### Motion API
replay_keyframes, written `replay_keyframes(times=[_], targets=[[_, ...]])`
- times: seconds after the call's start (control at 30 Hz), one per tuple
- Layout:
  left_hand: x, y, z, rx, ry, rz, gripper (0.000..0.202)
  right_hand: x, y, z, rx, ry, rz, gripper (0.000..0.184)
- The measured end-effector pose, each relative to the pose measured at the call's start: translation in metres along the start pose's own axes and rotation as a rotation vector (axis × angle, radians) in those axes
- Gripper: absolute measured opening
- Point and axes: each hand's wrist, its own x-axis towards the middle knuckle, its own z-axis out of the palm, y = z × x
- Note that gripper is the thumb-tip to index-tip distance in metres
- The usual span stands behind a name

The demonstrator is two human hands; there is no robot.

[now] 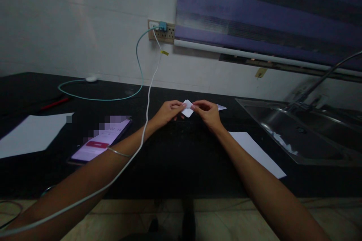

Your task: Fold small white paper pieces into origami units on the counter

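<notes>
Both my arms reach out over a black countertop (pixel 175 158). My left hand (pixel 167 113) and my right hand (pixel 207 113) meet in the middle and pinch a small folded piece of white paper (pixel 187 108) between their fingertips, just above the counter. The fingers of both hands are closed on the paper. A thin bangle sits on my left forearm. A second small white paper scrap (pixel 221 107) lies on the counter just behind my right hand.
A lit phone (pixel 99 143) lies left of my left arm. White sheets lie at far left (pixel 31 133) and under my right forearm (pixel 256 152). A steel sink (pixel 296 131) is on the right. Cables (pixel 148 94) run from a wall socket (pixel 161 32).
</notes>
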Motion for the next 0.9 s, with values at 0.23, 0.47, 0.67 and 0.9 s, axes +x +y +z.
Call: replay_keyframes(times=[0.23, 0.47, 0.67, 0.9], targets=[[0.000, -0.011, 0.004, 0.226, -0.142, 0.075, 0.033, -0.004, 0.001, 0.001, -0.074, -0.113, -0.048, 0.027], [-0.002, -0.014, 0.003, 0.391, -0.134, 0.107, 0.029, -0.003, 0.004, 0.005, -0.084, -0.124, -0.059, 0.026], [-0.001, -0.014, 0.006, 0.419, -0.117, 0.136, 0.024, -0.004, 0.000, 0.009, 0.011, -0.088, -0.012, 0.030], [-0.002, -0.014, 0.004, 0.422, -0.152, 0.148, 0.026, -0.003, 0.004, 0.006, -0.081, -0.243, 0.022, 0.036]])
